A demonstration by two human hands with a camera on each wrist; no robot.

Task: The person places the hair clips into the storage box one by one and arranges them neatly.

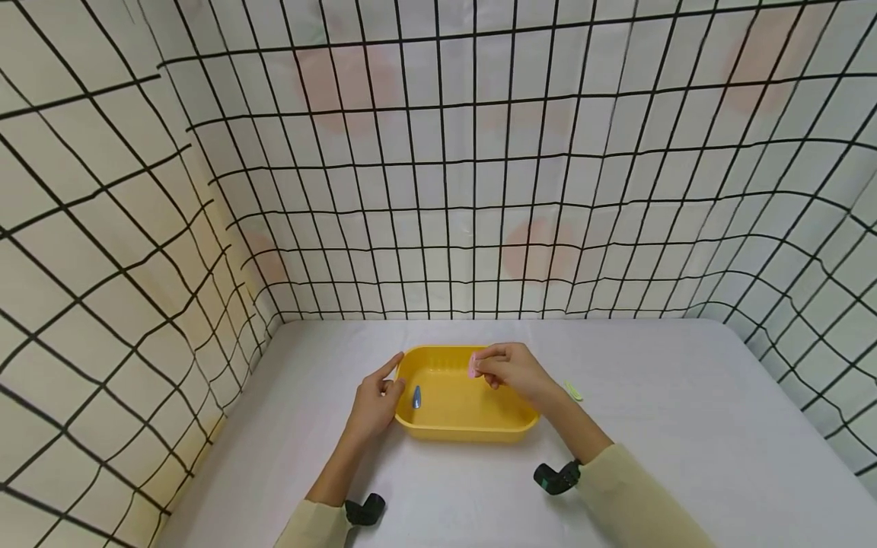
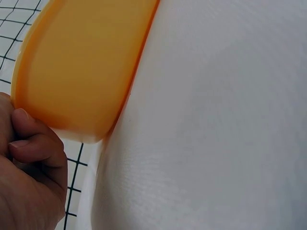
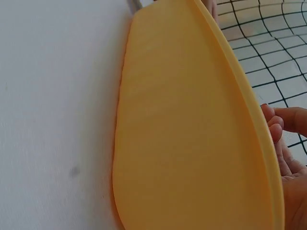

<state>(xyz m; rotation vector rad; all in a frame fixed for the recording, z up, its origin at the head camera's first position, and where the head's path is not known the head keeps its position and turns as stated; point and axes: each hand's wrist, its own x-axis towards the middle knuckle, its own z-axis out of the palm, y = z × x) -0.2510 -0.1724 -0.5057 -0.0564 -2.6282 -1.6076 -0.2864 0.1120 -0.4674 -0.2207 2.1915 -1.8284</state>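
A yellow plastic tray (image 1: 466,435) with raised sides rests on the white table. My left hand (image 1: 373,403) holds its left end, the index finger and thumb at the rim; in the left wrist view, curled fingers (image 2: 41,139) lie against the tray's end wall. Above the tray's right half, my right hand (image 1: 514,373) pinches a small pink hair clip (image 1: 473,365) between thumb and fingers. Inside the tray at the left lies a blue hair clip (image 1: 416,397). In the right wrist view the tray wall (image 3: 192,120) hides the clips.
A light green hair clip (image 1: 573,391) lies on the table (image 1: 658,426) right of the tray, beside my right forearm. White walls with a black grid (image 1: 452,175) enclose the table at the back and sides. Each wrist carries a black camera (image 1: 556,478).
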